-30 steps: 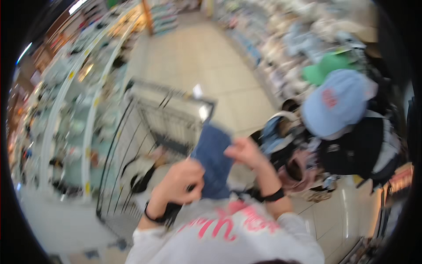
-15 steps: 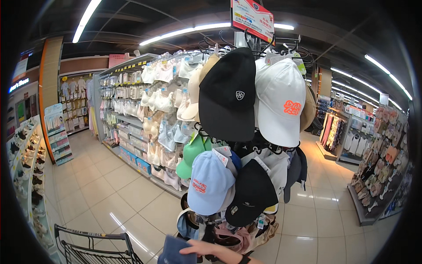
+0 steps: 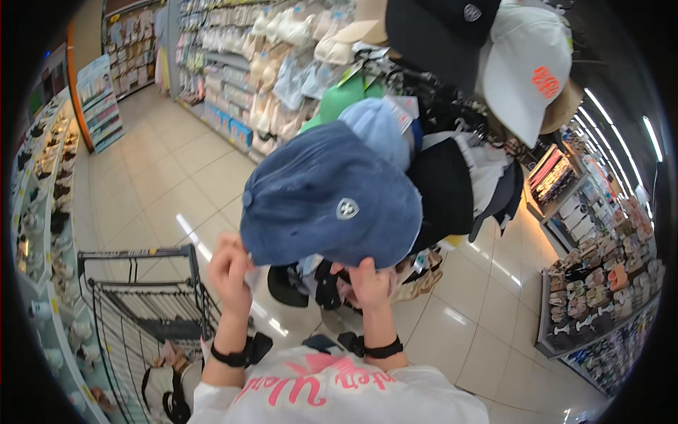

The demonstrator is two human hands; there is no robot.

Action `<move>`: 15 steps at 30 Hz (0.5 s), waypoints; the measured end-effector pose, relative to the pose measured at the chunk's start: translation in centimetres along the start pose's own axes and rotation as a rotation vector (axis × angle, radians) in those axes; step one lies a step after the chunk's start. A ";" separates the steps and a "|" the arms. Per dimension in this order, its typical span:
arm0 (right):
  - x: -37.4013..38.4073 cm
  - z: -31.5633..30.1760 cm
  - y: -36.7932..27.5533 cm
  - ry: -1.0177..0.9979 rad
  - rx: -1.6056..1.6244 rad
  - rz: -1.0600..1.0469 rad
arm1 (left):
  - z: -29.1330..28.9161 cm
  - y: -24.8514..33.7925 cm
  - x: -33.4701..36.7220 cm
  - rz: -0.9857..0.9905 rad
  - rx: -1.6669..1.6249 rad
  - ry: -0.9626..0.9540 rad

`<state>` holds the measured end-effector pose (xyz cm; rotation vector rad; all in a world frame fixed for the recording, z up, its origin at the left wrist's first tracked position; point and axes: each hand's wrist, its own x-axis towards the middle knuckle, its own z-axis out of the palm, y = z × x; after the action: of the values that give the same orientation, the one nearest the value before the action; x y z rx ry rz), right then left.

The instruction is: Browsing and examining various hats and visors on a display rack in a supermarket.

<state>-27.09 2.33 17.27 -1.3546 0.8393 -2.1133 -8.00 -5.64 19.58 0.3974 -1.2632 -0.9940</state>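
A navy blue baseball cap (image 3: 304, 187) with a small white shield badge is held up in front of me, its brim toward the right. My left hand (image 3: 232, 272) has its fingers closed on the cap's lower left edge. At the brim, my right hand (image 3: 371, 283) grips with the thumb on top and the other fingers partly hidden beneath. Just behind the cap hang a light blue cap (image 3: 378, 127), a green cap (image 3: 346, 99) and a black cap (image 3: 445, 187) on the rack.
Higher on the rack are a large black cap (image 3: 441, 42) and a white cap (image 3: 526, 71). A dark wire shopping cart (image 3: 141, 283) stands at lower left, with a bag inside. Shoe shelves (image 3: 53, 233) line the left side; a slipper display (image 3: 600, 297) is at right.
The navy cap has come up from the lower edge into the middle of the view. Both hands now hold it, where one showed before. The view has tilted down.
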 end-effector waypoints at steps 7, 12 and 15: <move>-1.3 0.8 -1.2 -0.113 0.193 -0.128 | -1.4 -4.2 -1.9 -0.531 -0.206 -0.051; -3.0 0.0 -0.7 -0.078 0.253 -0.087 | -0.1 -4.9 -3.7 -0.497 -0.132 -0.033; -6.3 -4.0 0.6 -0.380 -0.278 0.191 | -1.0 -3.8 -4.7 -0.584 -0.173 -0.103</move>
<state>-28.27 7.15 11.65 -1.6737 1.0750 -1.5677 -8.52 -4.24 13.66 0.6026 -1.1615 -1.6234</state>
